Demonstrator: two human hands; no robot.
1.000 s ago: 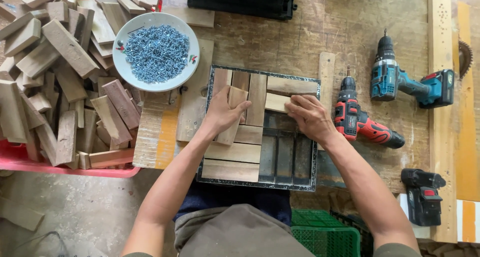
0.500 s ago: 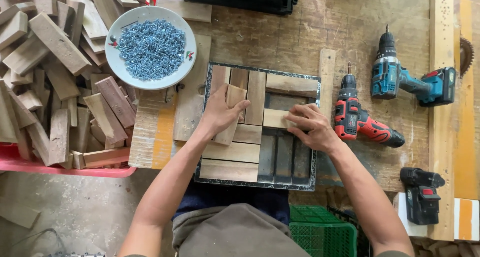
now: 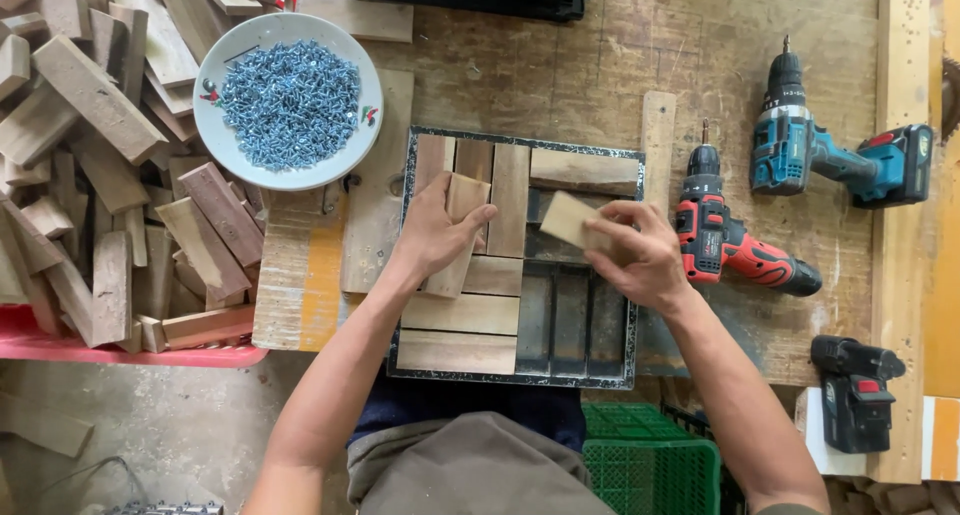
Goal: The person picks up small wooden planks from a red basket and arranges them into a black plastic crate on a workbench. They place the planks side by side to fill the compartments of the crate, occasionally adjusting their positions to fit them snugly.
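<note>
A dark metal frame (image 3: 632, 275) lies on the workbench, partly filled with flat wooden blocks. My left hand (image 3: 432, 237) grips a long wooden block (image 3: 462, 215) that lies tilted over the blocks in the frame's left half. My right hand (image 3: 640, 255) holds a small pale wooden block (image 3: 566, 219) just above the frame's right half, below a block (image 3: 582, 171) laid across the top. The lower right of the frame shows bare dark slots (image 3: 570, 320).
A white plate of blue-grey screws (image 3: 288, 101) sits to the upper left. A heap of wood offcuts (image 3: 100, 165) fills a red tray on the left. A red drill (image 3: 735, 237), a teal drill (image 3: 830, 155) and a battery charger (image 3: 855, 390) lie to the right. A green crate (image 3: 650, 465) stands below.
My right hand has lifted the small pale block off the frame's upper right and tilted it. The left hand has stayed on its long block.
</note>
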